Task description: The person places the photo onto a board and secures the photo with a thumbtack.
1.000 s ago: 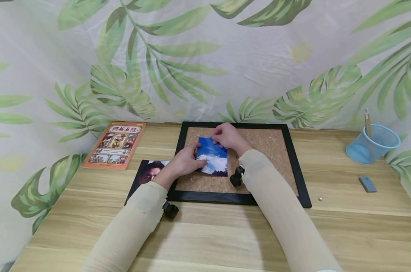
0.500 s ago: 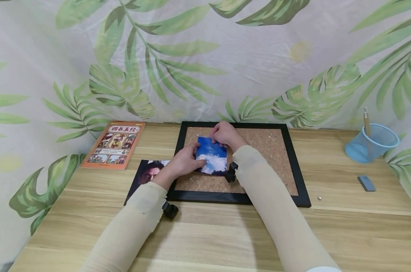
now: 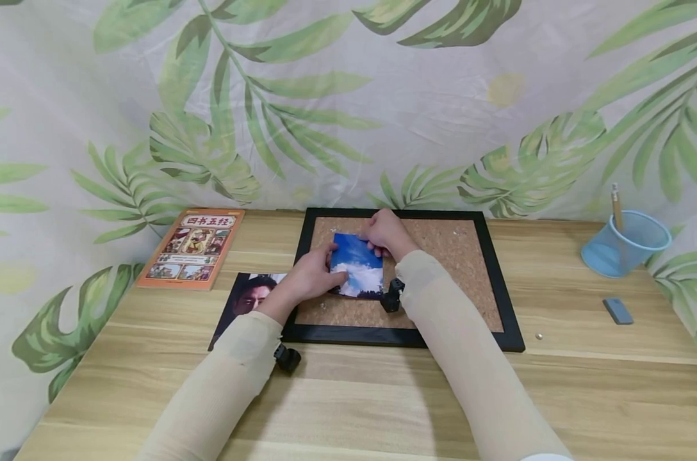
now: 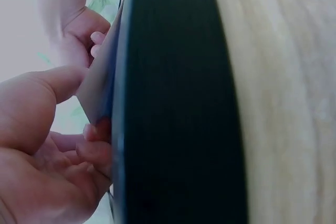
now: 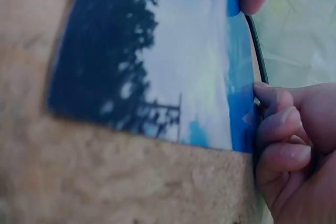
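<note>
A photo of blue sky and clouds (image 3: 357, 262) lies over the left part of a black-framed cork board (image 3: 449, 269). My left hand (image 3: 311, 275) pinches its left side, thumb on the front; in the left wrist view the sheet (image 4: 97, 90) lifts from the frame at that side. At the photo's top right corner is my right hand (image 3: 390, 234), fingers curled. In the right wrist view its fingertips (image 5: 281, 124) press together at the photo's edge around a small pale thing, mostly hidden. The photo's lower edge bows slightly.
Left of the board lies a portrait photo (image 3: 247, 298), partly under my left forearm, with an orange book (image 3: 193, 250) behind it. To the right are a small silver stud (image 3: 539, 336), a blue-grey eraser-like block (image 3: 617, 311) and a blue mesh cup (image 3: 625, 246) holding a pencil (image 3: 616, 208).
My right wrist has turned slightly, and its forearm has shifted a little left since a second ago. The left hand keeps its grip, and the photo stays in place on the board.
</note>
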`<state>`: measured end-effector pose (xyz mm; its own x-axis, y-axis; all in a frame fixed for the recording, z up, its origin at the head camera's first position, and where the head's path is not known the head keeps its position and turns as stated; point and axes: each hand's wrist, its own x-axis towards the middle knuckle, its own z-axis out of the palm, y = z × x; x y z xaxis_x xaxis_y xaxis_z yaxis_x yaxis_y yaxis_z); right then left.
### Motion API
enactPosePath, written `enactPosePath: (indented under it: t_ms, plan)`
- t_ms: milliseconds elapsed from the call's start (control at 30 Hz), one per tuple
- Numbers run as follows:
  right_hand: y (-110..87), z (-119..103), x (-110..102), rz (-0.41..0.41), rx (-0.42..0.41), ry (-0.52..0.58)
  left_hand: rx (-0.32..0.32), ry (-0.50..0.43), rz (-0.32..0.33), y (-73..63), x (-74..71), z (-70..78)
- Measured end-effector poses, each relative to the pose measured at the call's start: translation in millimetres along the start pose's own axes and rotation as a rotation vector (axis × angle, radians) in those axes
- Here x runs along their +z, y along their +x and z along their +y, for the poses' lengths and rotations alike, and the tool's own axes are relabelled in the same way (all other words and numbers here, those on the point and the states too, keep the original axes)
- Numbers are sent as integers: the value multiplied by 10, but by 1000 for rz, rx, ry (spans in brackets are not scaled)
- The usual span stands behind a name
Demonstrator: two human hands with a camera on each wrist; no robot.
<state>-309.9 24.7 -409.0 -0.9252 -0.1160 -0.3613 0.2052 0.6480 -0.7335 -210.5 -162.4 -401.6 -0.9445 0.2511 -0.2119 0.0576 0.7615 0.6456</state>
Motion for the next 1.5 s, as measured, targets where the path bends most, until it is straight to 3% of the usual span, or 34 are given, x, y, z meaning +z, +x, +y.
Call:
enactPosePath:
  t_ms: [167, 333, 500, 733, 933, 1200, 1500]
  plan:
    - [-12, 43, -19, -17, -39, 32, 20, 107, 47, -3, 33, 63]
    - [-52, 37, -28, -22, -55, 33, -1, 196, 73, -24, 50, 126]
    - [-108, 45, -47, -10, -105, 25, -2, 212, 102, -81, 35, 115]
    - [-256, 120, -82, -25, -200, 16, 39, 127, 146, -210, -19, -23]
    - [-398, 183, -181, -5, -327, -2, 88, 70, 188, -302, -153, -91]
    - [-737, 250, -418, -39, -403, -34, 61, 156, 207, -557, -336, -276]
    - [-1065, 511, -725, -42, -440, -74, 76, 157, 207, -802, -480, -503]
